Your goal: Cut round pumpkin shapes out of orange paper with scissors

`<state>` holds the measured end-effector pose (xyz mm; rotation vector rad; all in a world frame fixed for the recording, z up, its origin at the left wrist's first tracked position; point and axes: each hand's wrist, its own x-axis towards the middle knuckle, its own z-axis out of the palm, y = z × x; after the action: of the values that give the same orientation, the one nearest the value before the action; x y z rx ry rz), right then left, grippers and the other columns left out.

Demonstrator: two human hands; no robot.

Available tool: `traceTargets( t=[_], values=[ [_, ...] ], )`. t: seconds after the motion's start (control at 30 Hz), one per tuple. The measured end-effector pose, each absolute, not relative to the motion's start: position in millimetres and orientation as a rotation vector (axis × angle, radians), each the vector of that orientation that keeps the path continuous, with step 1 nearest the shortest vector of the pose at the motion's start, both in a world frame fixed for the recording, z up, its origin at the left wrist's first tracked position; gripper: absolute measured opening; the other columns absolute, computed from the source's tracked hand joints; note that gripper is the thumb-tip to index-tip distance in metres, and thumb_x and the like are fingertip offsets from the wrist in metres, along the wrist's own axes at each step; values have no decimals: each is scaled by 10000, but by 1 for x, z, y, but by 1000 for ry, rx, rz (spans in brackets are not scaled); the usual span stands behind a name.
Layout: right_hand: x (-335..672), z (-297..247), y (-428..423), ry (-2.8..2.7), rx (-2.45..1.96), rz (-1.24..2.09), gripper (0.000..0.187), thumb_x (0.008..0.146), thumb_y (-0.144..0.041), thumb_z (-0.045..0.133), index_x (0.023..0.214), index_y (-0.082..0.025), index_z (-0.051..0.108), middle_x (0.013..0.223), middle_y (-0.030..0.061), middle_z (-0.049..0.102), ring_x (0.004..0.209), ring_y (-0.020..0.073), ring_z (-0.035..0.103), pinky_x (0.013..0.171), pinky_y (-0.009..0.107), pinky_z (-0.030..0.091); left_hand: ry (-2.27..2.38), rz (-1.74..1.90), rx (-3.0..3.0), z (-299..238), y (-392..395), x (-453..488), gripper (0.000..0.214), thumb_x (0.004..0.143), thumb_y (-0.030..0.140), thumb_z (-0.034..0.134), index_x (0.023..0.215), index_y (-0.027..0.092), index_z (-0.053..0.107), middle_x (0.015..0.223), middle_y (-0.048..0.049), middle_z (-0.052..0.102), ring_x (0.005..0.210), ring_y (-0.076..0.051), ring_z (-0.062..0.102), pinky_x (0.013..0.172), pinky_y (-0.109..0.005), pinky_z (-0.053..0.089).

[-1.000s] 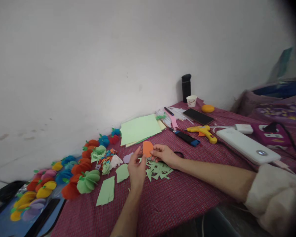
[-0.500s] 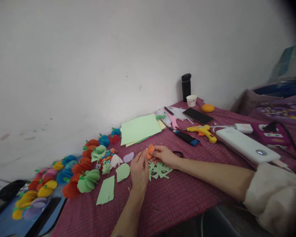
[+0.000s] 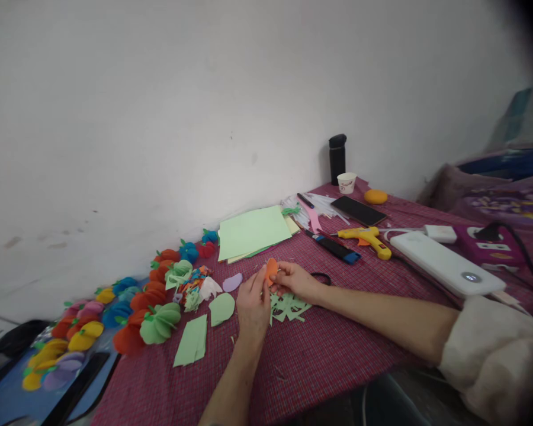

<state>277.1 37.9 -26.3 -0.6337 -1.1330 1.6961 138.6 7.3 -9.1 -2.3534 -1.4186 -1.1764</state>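
Between my two hands is a small orange paper piece point(image 3: 272, 271) with a rounded top edge, held above the table. My left hand point(image 3: 253, 299) pinches it from the left, and my right hand point(image 3: 295, 281) grips it from the right with the fingertips. Pale green paper scraps point(image 3: 288, 307) lie just below the hands. To the left rest a round-edged green paper piece point(image 3: 222, 309), a lilac paper piece point(image 3: 233, 282) and green paper rectangles point(image 3: 190, 342).
Colourful paper pumpkins point(image 3: 160, 322) crowd the left side. Behind the hands lies a stack of green sheets point(image 3: 255, 232). On the right are a yellow glue gun point(image 3: 368, 238), white power bank point(image 3: 446, 260), purple power strip point(image 3: 493, 245), phone point(image 3: 359, 210), paper cup point(image 3: 346, 183) and black bottle point(image 3: 337, 160).
The orange paper piece has turned in my fingers, and its rounded edge now faces up. Both hands stay at nearly the same spot; the view has shifted slightly.
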Motion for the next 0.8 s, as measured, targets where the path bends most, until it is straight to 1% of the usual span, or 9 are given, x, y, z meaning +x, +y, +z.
traceTargets(
  t=[0.13,0.3,0.4,0.47,0.53,0.63,0.7,0.8],
  values=[
    [277,-25,38,-1157,-633,1665,278,686,-295,627,903,-193,486,659,-35,604,533,81,584,477,172,460,-1413,-1170,-2374,-9,8,138,350,796,165,435,1136,211,500,1087,-58,589,966,-158,531,844,-305,413],
    [276,-24,37,-1188,-640,1633,228,733,-328,572,880,-188,468,654,-29,591,521,80,572,479,184,461,-1440,-1202,-2368,-12,9,137,304,798,175,427,1078,203,541,1039,-71,606,945,-173,541,831,-335,420],
    [277,-22,37,-1205,-649,1607,206,750,-340,543,861,-180,475,643,-30,577,520,82,561,466,185,453,-1499,-1326,-2357,-12,8,139,272,790,203,448,1036,201,562,1011,-72,617,927,-177,551,828,-345,419],
    [278,-20,37,-1213,-658,1582,191,753,-337,531,847,-176,489,639,-31,566,517,79,546,439,172,434,-1592,-1523,-2360,-9,6,141,292,775,238,478,1057,195,544,1012,-74,617,919,-176,557,822,-341,421],
    [280,-17,37,-1224,-665,1567,169,752,-322,524,825,-170,507,626,-32,554,500,74,526,415,161,412,-1722,-1799,-2389,-3,4,143,305,767,279,493,1050,177,543,991,-77,623,893,-172,566,801,-324,430],
    [283,-13,37,-1249,-672,1576,132,745,-292,507,777,-164,516,599,-27,553,469,74,509,402,166,402,-1895,-2207,-2431,5,2,147,265,764,331,491,910,144,608,873,-66,648,800,-159,577,738,-286,443],
    [284,-12,36,-1266,-679,1587,111,741,-271,487,747,-163,510,579,-22,557,451,78,503,403,176,405,-2000,-2439,-2350,9,2,149,263,734,353,528,834,132,628,776,-49,654,721,-145,574,679,-259,444],
    [284,-12,35,-1298,-692,1587,100,743,-247,456,713,-165,505,527,-30,541,426,78,487,416,184,411,-2133,-2642,-2258,10,3,150,268,685,366,580,778,122,636,687,-34,648,647,-129,562,623,-236,433]
  ],
)
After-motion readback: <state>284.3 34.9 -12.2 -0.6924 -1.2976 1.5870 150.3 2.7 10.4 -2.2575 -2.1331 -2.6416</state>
